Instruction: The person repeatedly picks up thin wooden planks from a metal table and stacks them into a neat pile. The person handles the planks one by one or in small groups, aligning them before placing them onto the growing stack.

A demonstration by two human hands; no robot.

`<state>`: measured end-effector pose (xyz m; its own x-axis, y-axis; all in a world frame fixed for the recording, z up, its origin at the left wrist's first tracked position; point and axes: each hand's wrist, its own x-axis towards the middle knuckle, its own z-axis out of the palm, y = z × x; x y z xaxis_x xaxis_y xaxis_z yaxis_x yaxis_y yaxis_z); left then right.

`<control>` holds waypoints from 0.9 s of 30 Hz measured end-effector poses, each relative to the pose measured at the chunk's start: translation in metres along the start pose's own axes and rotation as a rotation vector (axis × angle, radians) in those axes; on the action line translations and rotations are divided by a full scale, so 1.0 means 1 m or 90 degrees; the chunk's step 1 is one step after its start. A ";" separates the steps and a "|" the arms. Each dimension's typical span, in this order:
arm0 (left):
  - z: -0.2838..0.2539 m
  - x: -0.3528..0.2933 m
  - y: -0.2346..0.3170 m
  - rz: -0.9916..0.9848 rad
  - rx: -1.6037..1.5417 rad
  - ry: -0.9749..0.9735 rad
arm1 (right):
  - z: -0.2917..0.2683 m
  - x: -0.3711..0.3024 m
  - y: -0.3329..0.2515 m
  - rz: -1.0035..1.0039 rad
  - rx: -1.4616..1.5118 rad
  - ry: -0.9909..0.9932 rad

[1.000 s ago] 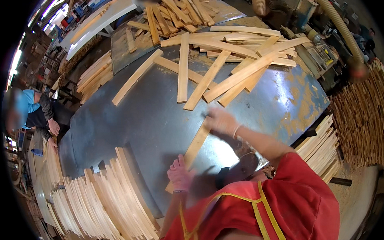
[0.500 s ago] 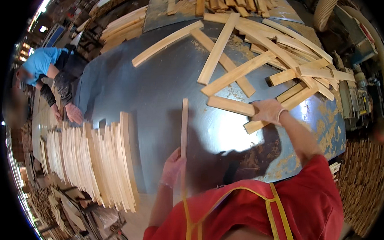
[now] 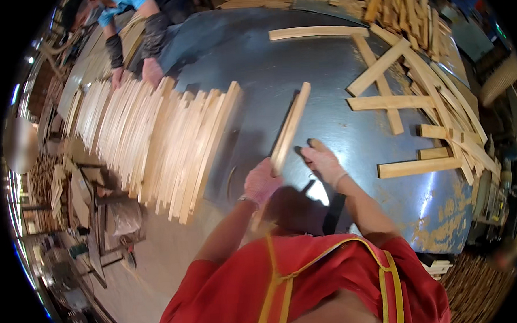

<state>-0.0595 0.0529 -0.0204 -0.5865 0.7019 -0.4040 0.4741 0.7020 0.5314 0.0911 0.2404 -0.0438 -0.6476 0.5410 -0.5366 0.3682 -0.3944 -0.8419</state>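
Observation:
My left hand, in a pinkish work glove, is closed around a long pale wooden slat. The slat tilts up and away from me over the metal table, its lower end passing below the hand. A darker strip runs along its left side; whether that is a second slat or shadow, I cannot tell. Just right of it, my gloved right hand has its fingers stretched toward the slat, dark at the tips, with nothing seen in them. To the left, many slats stand in a tight row along the table edge.
Loose slats lie crossed in a heap on the right of the metal table, amid sawdust. One curved slat lies at the far side. At the far left, a co-worker's gloved hands touch the row. A ribbed hose hangs at right.
My right hand has left the heap and come beside my left hand. The short slat it gripped is gone from its spot. The view has turned left, toward the row.

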 end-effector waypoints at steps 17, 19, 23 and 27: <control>-0.050 -0.026 -0.134 -0.169 0.287 0.187 | -0.250 0.108 -0.087 -0.139 -1.109 0.281; -0.054 -0.025 -0.126 -0.209 0.255 0.148 | -0.229 0.100 -0.111 -0.113 -1.108 0.168; -0.091 -0.022 -0.100 -0.270 0.041 0.037 | -0.148 0.044 -0.146 -0.201 -0.975 0.005; -0.042 -0.016 -0.139 -0.088 -0.636 0.009 | -0.078 0.047 -0.123 -0.161 -0.494 0.034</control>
<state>-0.1435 -0.0605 -0.0568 -0.6052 0.6161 -0.5041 -0.3621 0.3509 0.8636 0.0675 0.3723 0.0307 -0.7479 0.5867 -0.3106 0.5845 0.3601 -0.7271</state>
